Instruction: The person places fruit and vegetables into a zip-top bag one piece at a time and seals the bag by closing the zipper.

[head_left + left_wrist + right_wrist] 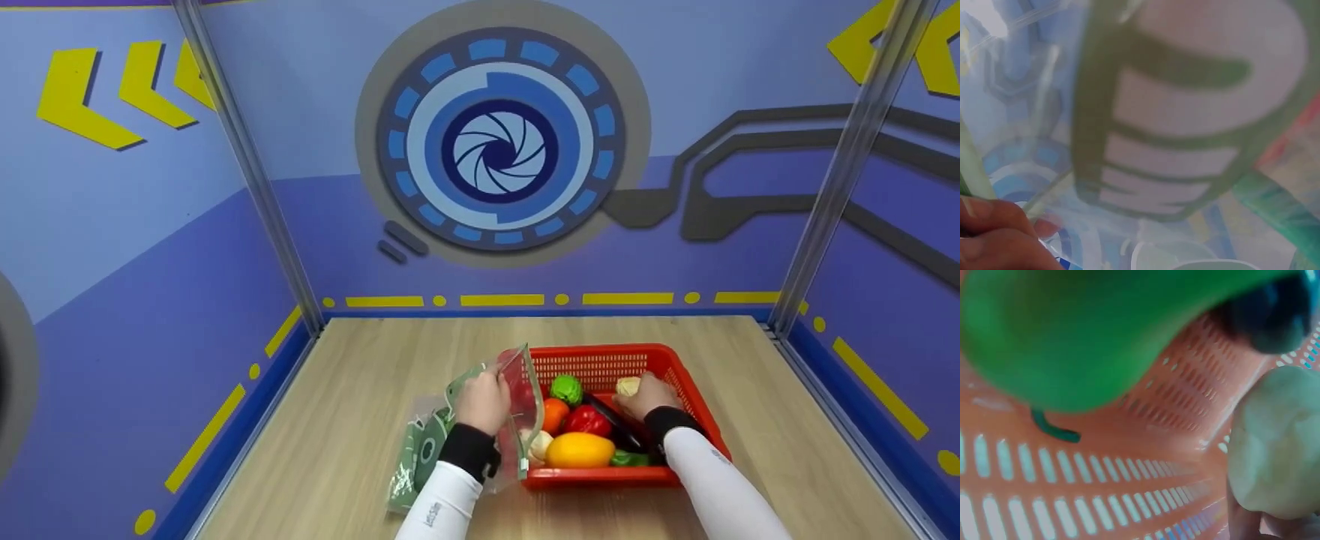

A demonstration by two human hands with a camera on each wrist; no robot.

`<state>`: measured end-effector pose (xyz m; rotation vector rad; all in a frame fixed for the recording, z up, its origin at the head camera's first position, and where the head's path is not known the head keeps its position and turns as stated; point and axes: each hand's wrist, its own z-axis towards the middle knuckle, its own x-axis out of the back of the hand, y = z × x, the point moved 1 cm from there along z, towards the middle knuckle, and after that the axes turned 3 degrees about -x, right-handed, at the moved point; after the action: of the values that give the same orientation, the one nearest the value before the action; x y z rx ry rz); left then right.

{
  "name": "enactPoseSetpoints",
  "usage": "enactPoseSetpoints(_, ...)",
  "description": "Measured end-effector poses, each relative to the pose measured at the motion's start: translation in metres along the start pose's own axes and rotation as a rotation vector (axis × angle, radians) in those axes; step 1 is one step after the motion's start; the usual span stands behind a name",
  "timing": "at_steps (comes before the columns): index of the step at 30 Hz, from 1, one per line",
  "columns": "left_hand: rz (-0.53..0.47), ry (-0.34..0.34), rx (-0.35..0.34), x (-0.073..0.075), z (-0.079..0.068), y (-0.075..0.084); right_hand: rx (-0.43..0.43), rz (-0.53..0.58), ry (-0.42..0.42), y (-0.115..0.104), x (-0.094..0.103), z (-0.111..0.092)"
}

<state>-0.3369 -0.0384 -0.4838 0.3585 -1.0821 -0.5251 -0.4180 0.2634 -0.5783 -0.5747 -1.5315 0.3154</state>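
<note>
Clear printed bag (427, 454) is pinched by left grip (482, 401) over left edge of red basket (600, 478), pale vegetable (627, 385) held by right grip (652, 397) near basket's far-right corner, basket placed toward right edge of surface (780, 435).

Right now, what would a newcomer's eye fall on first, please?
Probably the blue emblem on the back wall. Next, the red basket of produce on the table, where the right hand holds a pale vegetable; the left hand grips a plastic bag at the basket's left end.

Left sleeve (444, 491) and right sleeve (720, 480): white, close-fitting, small dark lettering (433, 514). A black wristband (463, 450) adjoins each. Left hand (482, 403) and right hand (651, 397) bare.
</note>
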Motion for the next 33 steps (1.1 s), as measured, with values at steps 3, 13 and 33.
enactPoseSetpoints(3, 0.007, 0.006, -0.005, 0.0, 0.0, 0.0, 0.001, 0.021, 0.015, -0.007, 0.002, 0.0)
enactPoseSetpoints(13, 0.013, 0.019, -0.004, 0.002, 0.0, 0.0, 0.17, 0.296, 0.101, -0.053, 0.011, -0.005)
enactPoseSetpoints(33, -0.004, 0.008, 0.009, 0.005, 0.006, 0.001, 0.427, 0.459, -0.171, -0.159, -0.014, -0.062)
